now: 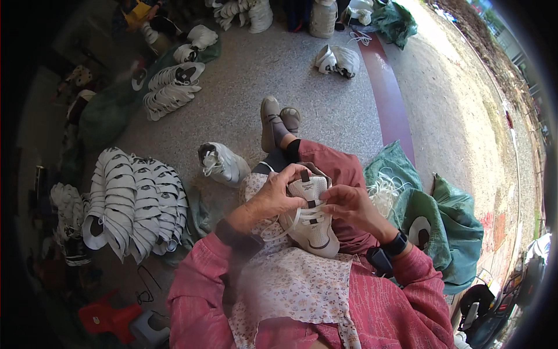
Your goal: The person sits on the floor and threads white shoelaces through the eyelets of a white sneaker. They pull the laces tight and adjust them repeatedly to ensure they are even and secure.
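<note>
A white shoe upper [317, 232] lies over my lap, its toe pointing toward me and its tongue [308, 189] raised. My left hand [274, 195] grips it at the collar and tongue, thumb on the near side. A white shoelace [295, 220] crosses its front, and a loose length trails to the left over the flowered apron [296, 285]. At the right eyelet edge my right hand [351, 205] has its fingers bent together in a pinch. What lies between those fingertips is hidden.
Stacked white uppers [136, 200] stand at left, with a laced shoe [224, 164] nearer my knee. Green sacks [453, 224] and a bundle of white laces [383, 192] sit at right. A red stool [107, 317] is low left. Another person [136, 14] is at far left.
</note>
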`<state>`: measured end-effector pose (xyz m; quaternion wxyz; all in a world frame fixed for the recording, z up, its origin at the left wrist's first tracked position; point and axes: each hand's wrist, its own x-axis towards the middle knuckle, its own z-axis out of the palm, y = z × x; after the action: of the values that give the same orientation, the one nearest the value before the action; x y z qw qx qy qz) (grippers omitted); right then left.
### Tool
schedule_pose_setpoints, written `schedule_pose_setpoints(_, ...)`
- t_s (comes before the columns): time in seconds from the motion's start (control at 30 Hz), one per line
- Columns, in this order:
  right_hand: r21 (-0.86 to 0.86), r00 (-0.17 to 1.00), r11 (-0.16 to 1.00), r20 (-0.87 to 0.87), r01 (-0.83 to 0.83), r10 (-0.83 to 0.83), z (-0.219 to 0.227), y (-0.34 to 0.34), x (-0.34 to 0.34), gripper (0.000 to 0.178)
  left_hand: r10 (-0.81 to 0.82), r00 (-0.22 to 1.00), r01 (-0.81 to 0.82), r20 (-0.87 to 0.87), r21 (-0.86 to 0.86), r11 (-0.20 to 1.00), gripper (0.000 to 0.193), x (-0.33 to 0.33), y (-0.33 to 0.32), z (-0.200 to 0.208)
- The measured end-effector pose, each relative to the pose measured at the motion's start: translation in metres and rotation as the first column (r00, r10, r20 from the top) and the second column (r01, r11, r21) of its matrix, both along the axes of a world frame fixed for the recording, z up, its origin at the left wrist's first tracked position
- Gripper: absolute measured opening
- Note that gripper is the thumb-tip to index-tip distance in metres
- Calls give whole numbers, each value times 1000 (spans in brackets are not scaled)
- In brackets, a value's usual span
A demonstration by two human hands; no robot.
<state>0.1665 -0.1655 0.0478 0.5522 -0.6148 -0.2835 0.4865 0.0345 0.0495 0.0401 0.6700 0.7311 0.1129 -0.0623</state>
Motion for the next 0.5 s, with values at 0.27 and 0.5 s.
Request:
schedule_pose_setpoints(0.27,158,973,975,145,158,-181,-2,10,4,9,-2,999,5,36,-93,996,60,-3,7,7)
schedule_pose_setpoints(0.5,136,384,489,-805,862,-453,-19,-103,169,22,173,985,-159,23,-289,944,47,-19,14,-7)
